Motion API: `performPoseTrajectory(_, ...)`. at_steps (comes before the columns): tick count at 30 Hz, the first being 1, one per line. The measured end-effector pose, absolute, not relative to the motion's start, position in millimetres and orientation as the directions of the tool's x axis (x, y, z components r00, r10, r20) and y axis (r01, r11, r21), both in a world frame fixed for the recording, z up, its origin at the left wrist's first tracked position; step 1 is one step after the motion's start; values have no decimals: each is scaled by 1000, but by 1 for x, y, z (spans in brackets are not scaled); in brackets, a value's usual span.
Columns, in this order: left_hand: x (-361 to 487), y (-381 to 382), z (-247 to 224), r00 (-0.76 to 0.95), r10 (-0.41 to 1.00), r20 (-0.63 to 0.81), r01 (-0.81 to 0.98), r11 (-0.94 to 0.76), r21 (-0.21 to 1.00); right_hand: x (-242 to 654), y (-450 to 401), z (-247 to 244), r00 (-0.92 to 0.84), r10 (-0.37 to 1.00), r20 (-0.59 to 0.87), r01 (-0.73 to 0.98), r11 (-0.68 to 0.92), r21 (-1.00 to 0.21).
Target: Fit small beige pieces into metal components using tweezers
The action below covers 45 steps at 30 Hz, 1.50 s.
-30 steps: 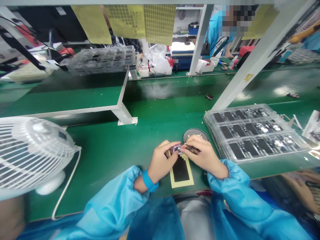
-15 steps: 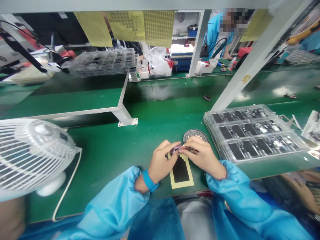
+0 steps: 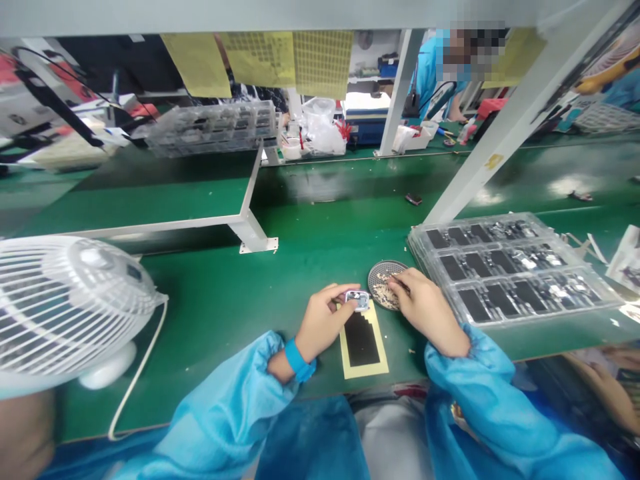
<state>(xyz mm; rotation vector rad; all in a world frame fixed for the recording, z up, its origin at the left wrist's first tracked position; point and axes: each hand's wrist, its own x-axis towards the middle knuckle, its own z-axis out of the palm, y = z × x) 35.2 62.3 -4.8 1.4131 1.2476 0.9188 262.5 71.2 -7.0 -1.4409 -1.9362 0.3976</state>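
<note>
Between the fingers and thumb of my left hand [image 3: 325, 317] is a small rounded device case [image 3: 357, 299], open on top, with metallic parts inside and a purplish edge. It is held just above the top end of a yellow sheet [image 3: 381, 363] with a black rectangle [image 3: 363, 340] on it. My right hand [image 3: 427, 307] is closed in a pinch over a round dark mesh-patterned dish [image 3: 374, 270]. Small pale bits [image 3: 383, 290] lie in that dish. Something dark and slender shows at my right fingertips, too small to make out.
A stack of clear trays [image 3: 453, 287] with dark screen-like parts stands at the right. A white fan [image 3: 75, 307] and its cord occupy the left. Behind are a raised green shelf [image 3: 190, 193] and a slanted white post [image 3: 480, 160]. A small dark part [image 3: 413, 199] lies further back.
My right hand has moved away from the case, rightward onto the dish. My left hand keeps hold of the case, whose open inside now faces up into view.
</note>
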Motion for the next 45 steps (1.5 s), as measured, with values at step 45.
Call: performPoseTrajectory(45, 196, 319, 7, 400, 916, -18, 535, -217, 817, 289, 6, -27, -97, 957, 274, 250, 290, -924)
